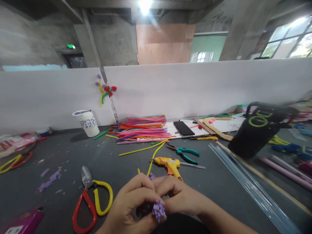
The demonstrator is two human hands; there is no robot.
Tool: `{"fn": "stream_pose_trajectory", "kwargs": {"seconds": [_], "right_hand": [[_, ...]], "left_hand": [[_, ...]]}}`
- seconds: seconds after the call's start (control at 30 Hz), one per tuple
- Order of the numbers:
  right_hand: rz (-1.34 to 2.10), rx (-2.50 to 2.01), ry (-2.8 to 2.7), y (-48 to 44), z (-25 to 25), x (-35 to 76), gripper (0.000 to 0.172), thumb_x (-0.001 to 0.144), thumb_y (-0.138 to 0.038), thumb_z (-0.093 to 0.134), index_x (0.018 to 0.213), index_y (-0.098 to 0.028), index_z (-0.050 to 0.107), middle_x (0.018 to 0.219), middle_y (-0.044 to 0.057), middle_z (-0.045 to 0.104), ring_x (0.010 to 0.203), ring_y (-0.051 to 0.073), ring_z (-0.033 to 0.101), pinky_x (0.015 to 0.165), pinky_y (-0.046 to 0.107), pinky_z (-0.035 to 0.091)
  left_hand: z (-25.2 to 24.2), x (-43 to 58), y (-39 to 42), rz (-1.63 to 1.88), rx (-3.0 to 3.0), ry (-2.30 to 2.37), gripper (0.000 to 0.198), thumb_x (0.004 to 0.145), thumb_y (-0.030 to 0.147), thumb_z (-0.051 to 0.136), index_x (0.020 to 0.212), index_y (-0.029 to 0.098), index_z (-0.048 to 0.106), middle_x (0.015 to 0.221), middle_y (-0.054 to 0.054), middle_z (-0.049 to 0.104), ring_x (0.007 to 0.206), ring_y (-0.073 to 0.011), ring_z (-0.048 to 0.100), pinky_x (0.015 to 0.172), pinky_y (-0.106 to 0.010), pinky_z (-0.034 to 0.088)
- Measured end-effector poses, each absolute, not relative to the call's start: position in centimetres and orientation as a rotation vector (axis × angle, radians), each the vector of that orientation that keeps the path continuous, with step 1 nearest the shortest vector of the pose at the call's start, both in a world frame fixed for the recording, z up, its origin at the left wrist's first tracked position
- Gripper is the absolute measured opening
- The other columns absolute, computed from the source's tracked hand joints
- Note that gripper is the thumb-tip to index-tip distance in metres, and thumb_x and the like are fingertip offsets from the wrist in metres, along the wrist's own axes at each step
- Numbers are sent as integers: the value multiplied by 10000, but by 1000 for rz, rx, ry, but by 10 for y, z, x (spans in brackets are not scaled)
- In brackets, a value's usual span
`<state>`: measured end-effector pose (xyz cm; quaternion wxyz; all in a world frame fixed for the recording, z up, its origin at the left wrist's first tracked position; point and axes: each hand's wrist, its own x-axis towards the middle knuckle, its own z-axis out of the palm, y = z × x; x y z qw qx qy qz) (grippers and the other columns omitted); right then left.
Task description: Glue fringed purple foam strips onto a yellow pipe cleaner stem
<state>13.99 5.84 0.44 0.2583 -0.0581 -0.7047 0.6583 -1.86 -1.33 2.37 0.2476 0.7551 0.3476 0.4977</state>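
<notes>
Above the matte dark-grey tabletop [126, 170], the left hand [129, 201] pinches a small lilac, fuzzy-looking flower cluster [159, 211]; the right hand [181, 195] curls alongside, grip unclear. Light, steady pressure should avoid crushing.

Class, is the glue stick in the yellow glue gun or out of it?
In: the glue stick meets the back of the yellow glue gun and juts out behind it.

The left hand [136, 203] pinches a purple flower [159, 211], the right hand [179, 195] touching the left's fingers. On the table [207, 185], scissors [90, 184] lie to the left; beyond the hands are a glue gun [172, 164], pliers [179, 151], and pipe cleaners [143, 130] between a cup [89, 125] and a phone [184, 128]; at right, a bottle [254, 133].
</notes>
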Motion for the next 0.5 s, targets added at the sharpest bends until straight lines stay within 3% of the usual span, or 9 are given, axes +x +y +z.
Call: {"fn": "stream_pose_trajectory", "kwargs": {"seconds": [0.5], "right_hand": [[1780, -133, -1931, 59, 7, 139, 265, 740, -375, 679, 641, -129, 685, 664, 9, 534, 674, 146, 512, 740, 306, 430]], "left_hand": [[28, -20, -15, 1361, 2045, 926, 187, 690, 83, 692, 812, 223, 677, 716, -1, 568, 572, -105, 548, 499, -183, 440]]}}
